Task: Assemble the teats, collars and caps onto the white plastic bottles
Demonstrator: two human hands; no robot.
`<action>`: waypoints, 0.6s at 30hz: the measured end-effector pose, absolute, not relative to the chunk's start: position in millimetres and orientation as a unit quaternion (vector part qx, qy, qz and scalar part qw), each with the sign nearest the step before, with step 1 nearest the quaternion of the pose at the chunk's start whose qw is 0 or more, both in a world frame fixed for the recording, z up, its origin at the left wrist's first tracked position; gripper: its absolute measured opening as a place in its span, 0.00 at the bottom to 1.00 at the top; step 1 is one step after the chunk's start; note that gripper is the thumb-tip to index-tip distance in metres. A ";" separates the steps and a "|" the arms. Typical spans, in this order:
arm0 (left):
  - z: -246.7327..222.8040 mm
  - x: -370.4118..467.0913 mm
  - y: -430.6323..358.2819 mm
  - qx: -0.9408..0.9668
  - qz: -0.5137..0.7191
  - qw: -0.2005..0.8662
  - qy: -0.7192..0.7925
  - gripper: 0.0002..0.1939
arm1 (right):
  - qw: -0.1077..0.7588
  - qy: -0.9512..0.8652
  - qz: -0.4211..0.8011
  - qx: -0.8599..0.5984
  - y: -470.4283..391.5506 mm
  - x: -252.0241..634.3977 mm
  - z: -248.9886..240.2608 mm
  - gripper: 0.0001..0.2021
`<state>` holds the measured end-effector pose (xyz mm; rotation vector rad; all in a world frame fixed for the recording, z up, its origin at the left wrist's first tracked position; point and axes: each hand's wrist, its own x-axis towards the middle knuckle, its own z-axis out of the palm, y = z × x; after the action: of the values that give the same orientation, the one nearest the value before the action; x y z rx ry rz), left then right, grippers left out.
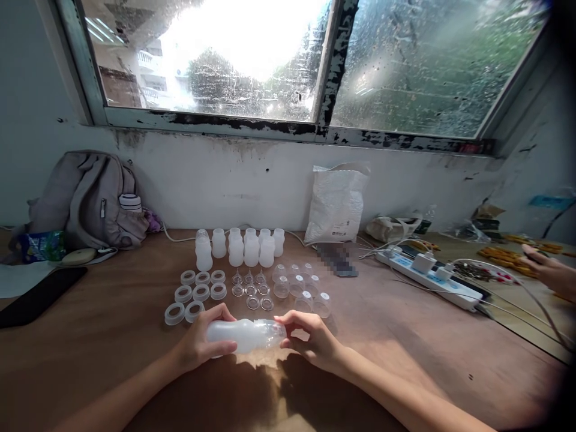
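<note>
One baby bottle (245, 335) in hand: left hand (200, 343) wraps its base, right hand (312, 337) grip pinching the cap end. Bottles (238, 247), rings (194, 294), nipples (252, 291), caps (301, 288) lie unassembled on bench (405, 348).

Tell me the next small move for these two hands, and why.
Probably twist the cap snug with the right hand, since its fingertips already pinch that end while the left hand holds the bottle sideways above the table.

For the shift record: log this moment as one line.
left hand: holds bottle body | right hand: at bottle's cap end | bottle: sideways above table | behind: rings, caps, upright bottles
</note>
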<state>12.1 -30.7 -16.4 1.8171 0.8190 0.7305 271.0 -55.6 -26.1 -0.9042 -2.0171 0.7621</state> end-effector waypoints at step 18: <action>-28.5 18.6 -52.0 0.753 0.378 0.418 0.340 0.20 | 0.379 -0.825 0.270 -0.320 -69.3 269.1 -12.1 0.07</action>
<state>18.6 -52.0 -28.5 1.8883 0.8535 0.9494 269.1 -69.3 -12.1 -0.8176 -2.1090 0.6911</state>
